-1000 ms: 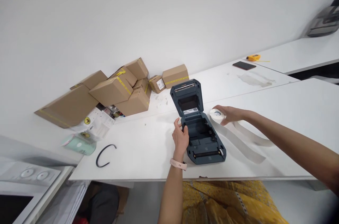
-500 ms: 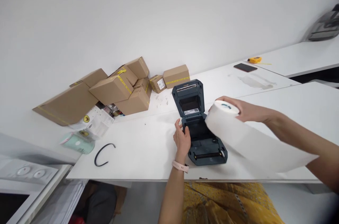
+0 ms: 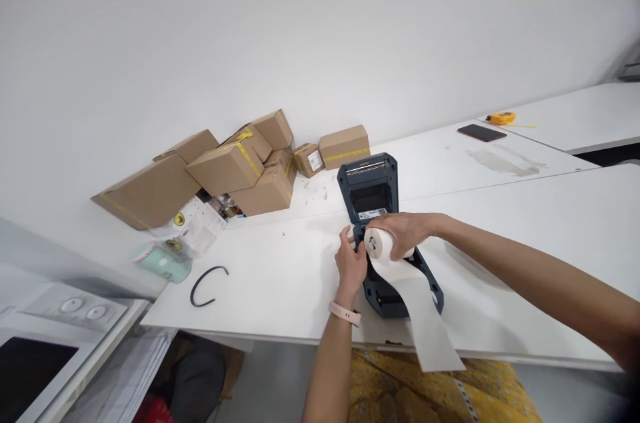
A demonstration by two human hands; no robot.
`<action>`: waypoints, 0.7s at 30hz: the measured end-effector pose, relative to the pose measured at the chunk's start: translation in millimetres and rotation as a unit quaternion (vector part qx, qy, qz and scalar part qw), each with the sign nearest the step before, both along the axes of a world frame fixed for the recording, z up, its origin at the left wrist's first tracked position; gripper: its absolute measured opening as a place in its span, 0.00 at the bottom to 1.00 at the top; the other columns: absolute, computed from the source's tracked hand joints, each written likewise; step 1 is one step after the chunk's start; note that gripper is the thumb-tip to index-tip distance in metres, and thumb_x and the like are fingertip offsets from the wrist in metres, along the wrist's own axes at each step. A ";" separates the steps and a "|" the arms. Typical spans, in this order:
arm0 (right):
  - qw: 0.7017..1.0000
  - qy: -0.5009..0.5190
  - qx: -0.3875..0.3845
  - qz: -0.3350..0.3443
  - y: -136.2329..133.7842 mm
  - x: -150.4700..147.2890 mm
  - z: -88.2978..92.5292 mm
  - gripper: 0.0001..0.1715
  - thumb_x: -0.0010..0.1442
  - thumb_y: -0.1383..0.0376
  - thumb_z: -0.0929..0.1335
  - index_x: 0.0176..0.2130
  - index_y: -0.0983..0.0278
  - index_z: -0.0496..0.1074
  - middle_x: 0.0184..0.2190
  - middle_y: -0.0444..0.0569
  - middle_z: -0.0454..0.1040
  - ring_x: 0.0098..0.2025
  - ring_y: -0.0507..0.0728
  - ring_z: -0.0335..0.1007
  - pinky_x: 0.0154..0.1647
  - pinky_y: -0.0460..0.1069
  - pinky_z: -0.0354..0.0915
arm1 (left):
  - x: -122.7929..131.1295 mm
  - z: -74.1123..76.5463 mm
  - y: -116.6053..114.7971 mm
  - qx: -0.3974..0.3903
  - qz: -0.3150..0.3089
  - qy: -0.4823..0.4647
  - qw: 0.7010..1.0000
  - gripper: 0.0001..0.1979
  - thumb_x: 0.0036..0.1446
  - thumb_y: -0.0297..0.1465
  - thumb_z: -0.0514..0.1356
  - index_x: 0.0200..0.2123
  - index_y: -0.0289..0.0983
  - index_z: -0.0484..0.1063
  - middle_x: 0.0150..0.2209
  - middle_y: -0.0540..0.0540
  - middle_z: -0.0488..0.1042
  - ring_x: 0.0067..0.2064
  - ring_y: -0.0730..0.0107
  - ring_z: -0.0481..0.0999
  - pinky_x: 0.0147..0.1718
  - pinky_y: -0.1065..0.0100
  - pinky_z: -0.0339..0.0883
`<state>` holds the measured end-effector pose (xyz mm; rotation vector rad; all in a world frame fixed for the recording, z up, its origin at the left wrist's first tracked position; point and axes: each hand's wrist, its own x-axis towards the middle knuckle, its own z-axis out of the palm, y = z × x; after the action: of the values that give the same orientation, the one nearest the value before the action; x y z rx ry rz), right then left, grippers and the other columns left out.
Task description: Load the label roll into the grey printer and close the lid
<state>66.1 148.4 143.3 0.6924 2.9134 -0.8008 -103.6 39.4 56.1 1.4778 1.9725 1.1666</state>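
A dark label printer (image 3: 387, 303) stands on the white table near its front edge, its lid (image 3: 370, 186) raised toward the wall. My right hand (image 3: 407, 233) grips a roll of white labels (image 3: 379, 244) from above, with the roll in the printer's bay. From the roll a loose strip (image 3: 425, 316) runs over the printer's front and hangs past the table edge. My left hand (image 3: 351, 263) is curled round the left side of the printer, fingers against its body beside the roll's end. Whether the roll rests on the bay floor is hidden.
Cardboard boxes (image 3: 225, 170) are piled at the back left. A mint-green pouch (image 3: 163, 262) and a black curved band (image 3: 200, 286) lie at the left. Toward the back right are a phone (image 3: 481, 132) and a yellow tape measure (image 3: 501, 118).
My right hand has brought the label roll left and down into the printer, turning it on its side. The loose strip now falls forward. My left hand stays at the printer's side.
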 end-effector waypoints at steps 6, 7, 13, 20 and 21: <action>0.996 -0.071 0.048 -0.012 -2.0 -9.1 -3.7 0.42 0.37 0.58 0.75 0.53 0.58 0.71 0.51 0.55 0.73 0.52 0.71 0.71 0.46 0.58 0.67 | 1.4 3.0 0.1 -0.002 -0.005 0.013 1.000 0.24 0.65 0.32 0.54 0.63 0.40 0.59 0.54 0.38 0.78 0.57 0.54 0.77 0.56 0.54 0.64; 0.995 -0.080 0.056 -0.011 -2.0 -11.4 -4.6 0.42 0.37 0.58 0.76 0.53 0.59 0.71 0.51 0.56 0.72 0.53 0.71 0.71 0.47 0.58 0.67 | 1.7 3.8 -0.1 -0.005 -0.003 0.012 1.000 0.24 0.65 0.32 0.54 0.63 0.40 0.59 0.55 0.38 0.78 0.57 0.54 0.76 0.57 0.53 0.63; 0.987 -0.135 0.090 -0.009 0.5 -29.7 -20.3 0.43 0.34 0.57 0.77 0.51 0.63 0.73 0.50 0.60 0.74 0.54 0.73 0.71 0.48 0.59 0.67 | 2.7 6.9 -1.7 -0.012 0.002 -0.004 1.000 0.25 0.65 0.32 0.54 0.64 0.41 0.58 0.55 0.39 0.77 0.58 0.56 0.76 0.58 0.55 0.62; 0.985 -0.132 0.108 -0.027 3.3 -41.6 -41.3 0.42 0.34 0.57 0.78 0.50 0.66 0.74 0.50 0.63 0.75 0.53 0.75 0.73 0.48 0.59 0.68 | 2.0 3.8 -0.6 -0.007 0.014 -0.010 1.000 0.25 0.63 0.34 0.57 0.63 0.41 0.61 0.55 0.40 0.77 0.57 0.57 0.76 0.58 0.57 0.63; 0.986 -0.123 0.109 -0.026 3.3 -40.4 -41.6 0.43 0.35 0.57 0.78 0.51 0.66 0.74 0.51 0.63 0.75 0.53 0.75 0.73 0.48 0.59 0.68 | 2.8 3.6 -1.0 -0.005 0.017 -0.013 1.000 0.24 0.63 0.34 0.57 0.62 0.42 0.62 0.55 0.40 0.77 0.57 0.57 0.76 0.58 0.57 0.63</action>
<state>25.7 151.8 101.7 0.8219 2.7898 -0.3692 -100.8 38.3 59.8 1.4212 1.9913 1.1820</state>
